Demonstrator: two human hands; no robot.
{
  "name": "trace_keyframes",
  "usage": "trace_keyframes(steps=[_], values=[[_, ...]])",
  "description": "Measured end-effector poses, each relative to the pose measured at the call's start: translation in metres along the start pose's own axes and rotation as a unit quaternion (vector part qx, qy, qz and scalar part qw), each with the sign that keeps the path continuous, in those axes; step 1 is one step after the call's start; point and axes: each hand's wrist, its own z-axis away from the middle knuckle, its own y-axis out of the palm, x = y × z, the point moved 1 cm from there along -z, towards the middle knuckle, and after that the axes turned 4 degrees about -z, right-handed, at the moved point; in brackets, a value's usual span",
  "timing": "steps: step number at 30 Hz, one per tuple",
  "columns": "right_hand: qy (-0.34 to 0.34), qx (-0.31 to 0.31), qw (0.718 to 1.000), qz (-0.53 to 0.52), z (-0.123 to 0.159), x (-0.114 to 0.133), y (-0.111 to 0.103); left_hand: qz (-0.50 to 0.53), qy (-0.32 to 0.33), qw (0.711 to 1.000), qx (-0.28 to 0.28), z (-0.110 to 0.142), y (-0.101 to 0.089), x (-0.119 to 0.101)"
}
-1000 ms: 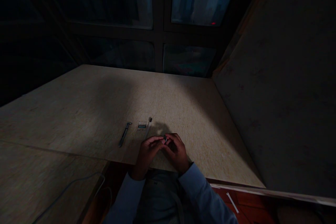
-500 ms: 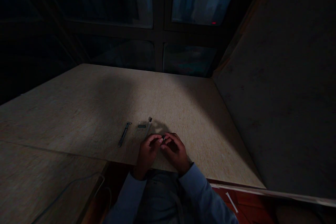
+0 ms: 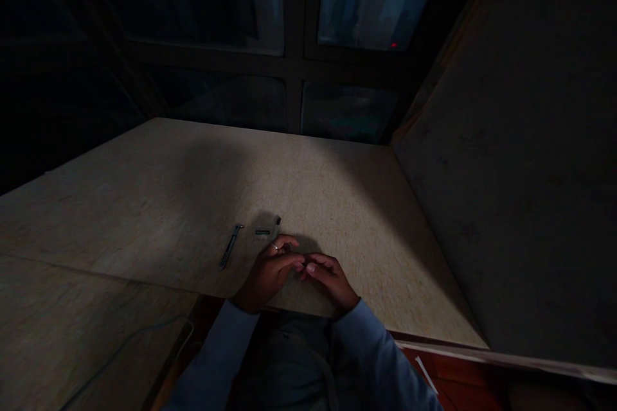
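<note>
My left hand (image 3: pixel 270 275), a ring on one finger, meets my right hand (image 3: pixel 333 279) above the table's front part. Their fingertips come together, and the right thumb presses towards its fingers. Whatever small thing lies between them is hidden. Just beyond my left hand is a thin item with a dark end (image 3: pixel 278 221), its lower part covered by the hand. A short dark bar (image 3: pixel 263 232) with a pale outline lies beside it. Farther left rests a slim dark tool with a short bent head (image 3: pixel 230 247).
The pale speckled table (image 3: pixel 308 173) reaches back to dark windows (image 3: pixel 380 6). A grey panel (image 3: pixel 511 160) rises along the right side. At lower left a thin cable (image 3: pixel 130 337) runs over a second surface. Reddish floor (image 3: pixel 453 369) shows at lower right.
My left hand has turned, and its upper fingers now stretch forward over the thin item's lower part. The small dark thing seen between my fingertips is now hidden.
</note>
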Motion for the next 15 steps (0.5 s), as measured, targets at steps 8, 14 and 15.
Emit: trace_keyframes(steps=[8,14,15], values=[[0.017,-0.058,0.997,-0.048,0.000,-0.010,-0.004,-0.131,-0.100,0.981,-0.104,0.006,-0.035,0.019],[0.019,-0.093,0.995,-0.006,0.000,-0.011,-0.005,-0.398,-0.319,0.858,-0.057,0.021,-0.067,0.051],[0.022,-0.096,0.995,-0.002,0.000,-0.012,-0.005,-0.397,-0.335,0.853,-0.040,0.022,-0.069,0.054]])
